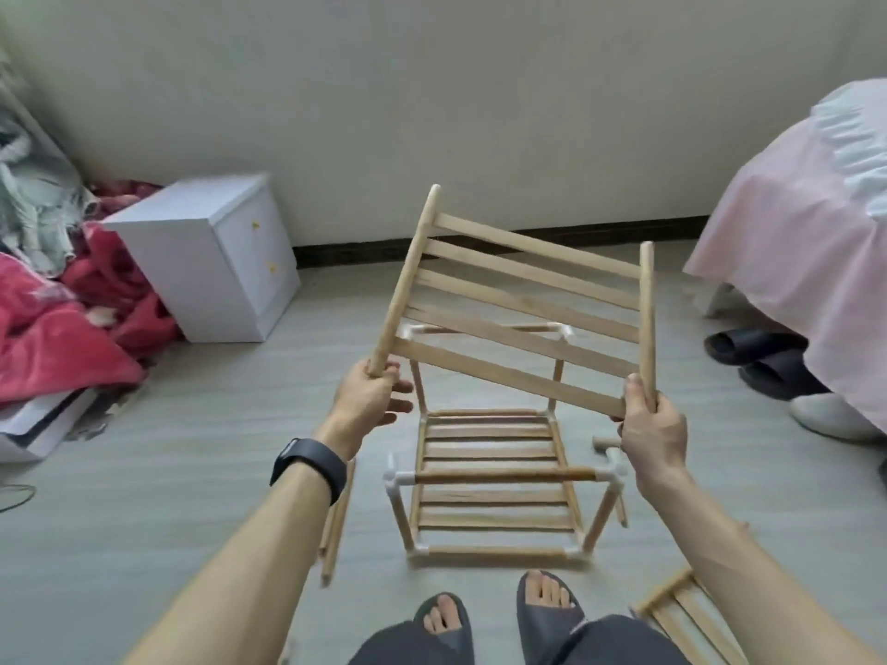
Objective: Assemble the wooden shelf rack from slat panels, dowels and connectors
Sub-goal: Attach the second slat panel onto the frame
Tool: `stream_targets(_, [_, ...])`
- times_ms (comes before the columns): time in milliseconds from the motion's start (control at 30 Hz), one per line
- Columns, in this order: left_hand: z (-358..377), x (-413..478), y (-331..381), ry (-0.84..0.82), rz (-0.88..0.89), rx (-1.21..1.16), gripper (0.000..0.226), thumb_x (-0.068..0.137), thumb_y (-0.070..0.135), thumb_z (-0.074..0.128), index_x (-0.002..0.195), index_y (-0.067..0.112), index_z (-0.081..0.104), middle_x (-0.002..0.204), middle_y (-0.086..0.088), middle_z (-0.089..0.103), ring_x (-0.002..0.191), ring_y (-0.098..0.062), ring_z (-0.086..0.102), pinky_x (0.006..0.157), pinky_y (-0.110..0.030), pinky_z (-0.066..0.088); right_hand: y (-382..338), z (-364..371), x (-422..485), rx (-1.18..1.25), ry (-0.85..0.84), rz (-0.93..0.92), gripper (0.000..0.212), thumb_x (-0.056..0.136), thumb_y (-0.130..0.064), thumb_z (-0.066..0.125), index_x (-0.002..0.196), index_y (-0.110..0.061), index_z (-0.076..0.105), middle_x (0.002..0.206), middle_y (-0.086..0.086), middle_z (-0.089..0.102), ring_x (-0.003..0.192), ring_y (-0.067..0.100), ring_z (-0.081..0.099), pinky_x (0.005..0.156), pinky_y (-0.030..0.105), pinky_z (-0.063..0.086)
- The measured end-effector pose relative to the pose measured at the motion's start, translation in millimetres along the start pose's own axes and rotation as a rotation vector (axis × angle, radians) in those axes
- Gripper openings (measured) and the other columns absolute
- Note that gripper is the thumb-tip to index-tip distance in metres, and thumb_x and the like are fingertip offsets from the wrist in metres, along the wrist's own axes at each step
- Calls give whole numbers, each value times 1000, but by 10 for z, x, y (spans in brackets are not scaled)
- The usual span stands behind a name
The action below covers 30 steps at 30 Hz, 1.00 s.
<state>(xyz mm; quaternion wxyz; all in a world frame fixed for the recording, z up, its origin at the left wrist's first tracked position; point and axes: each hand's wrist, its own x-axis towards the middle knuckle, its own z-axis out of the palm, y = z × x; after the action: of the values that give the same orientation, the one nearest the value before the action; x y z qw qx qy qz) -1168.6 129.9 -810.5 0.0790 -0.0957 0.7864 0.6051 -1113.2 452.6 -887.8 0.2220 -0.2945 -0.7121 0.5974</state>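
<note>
I hold a wooden slat panel (pixel 518 300) tilted in the air above the part-built rack (pixel 494 487). My left hand (pixel 372 400) grips the near end of the panel's left rail. My right hand (pixel 653 434) grips the near end of the right rail. The rack stands on the floor with a slat shelf at its base, upright dowels and white connectors (pixel 396 477) at its corners. A dowel bar (pixel 504 475) spans its front top. Loose dowels (pixel 336 530) lie on the floor left of the rack. Another slat panel (pixel 681 616) lies at the lower right, partly hidden by my arm.
A white box (pixel 211 256) sits against the wall at left, beside red bedding (pixel 57 324) and clothes. A pink-covered bed (pixel 797 290) stands at right with dark slippers (pixel 758 352) under it. A small wooden piece (pixel 605 443) lies right of the rack. My sandalled feet (pixel 499 611) are at the bottom.
</note>
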Motion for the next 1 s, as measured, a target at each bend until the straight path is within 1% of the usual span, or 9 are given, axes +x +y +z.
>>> stream_targets(100, [-232,87,-374,28,-30,-17,30,91,-1,54,111,19,64,104,0,75,84,-17,72,73,-34,53,44,212,43,-139,-38,-60,48,100,-61,46,83,-17,59,74,1,61,70,21,58,59,34,43])
stream_targets(267, [-107,149,-781,20,-113,-36,23,98,27,54,95,14,73,99,5,77,94,-15,66,79,-35,45,196,252,203,-331,-93,-175,43,102,-59,42,92,-19,57,76,-2,60,69,9,53,56,29,36])
stream_targets(367, [12,189,-991,-11,-114,-15,27,104,33,52,107,14,70,102,4,75,98,-11,64,83,-32,48,350,203,309,-392,-168,-186,44,100,-65,38,98,-23,53,81,-3,59,73,12,53,67,36,37])
stream_targets(467, [86,269,-1143,-3,-167,-118,29,105,31,53,120,11,66,109,0,72,104,-18,65,94,-41,53,486,208,402,-401,-247,-134,44,97,-68,38,104,-27,52,87,-6,60,84,24,56,76,37,39])
stream_targets(567, [134,321,-1218,15,-215,-274,26,104,29,55,117,10,65,107,-2,71,99,-24,71,84,-42,58,602,250,453,-384,-289,-71,47,97,-67,40,105,-23,55,92,8,66,88,35,65,77,44,51])
stream_targets(700, [122,355,-1254,39,-225,-346,27,103,31,57,117,10,64,103,-1,71,85,-22,75,76,-38,58,662,314,488,-366,-313,-30,48,96,-70,39,97,-25,55,86,13,66,69,33,66,74,51,56])
stream_targets(800, [112,366,-1298,34,-243,-320,27,102,34,57,116,13,67,103,1,73,84,-18,76,71,-34,56,700,334,522,-383,-313,-62,50,97,-70,37,93,-24,56,89,10,68,84,34,68,81,54,56])
stream_targets(933, [170,391,-1389,38,-249,-277,31,101,35,58,119,11,67,102,2,73,81,-15,69,87,-42,54,727,338,556,-387,-289,-59,52,97,-70,37,92,-23,57,86,8,68,88,36,68,85,52,55])
stream_targets(1000, [197,412,-1423,51,-251,-265,29,101,35,58,117,12,68,102,2,73,78,-14,66,86,-41,54,721,347,567,-387,-275,-51,53,97,-71,37,91,-23,58,86,5,69,88,34,68,86,50,55])
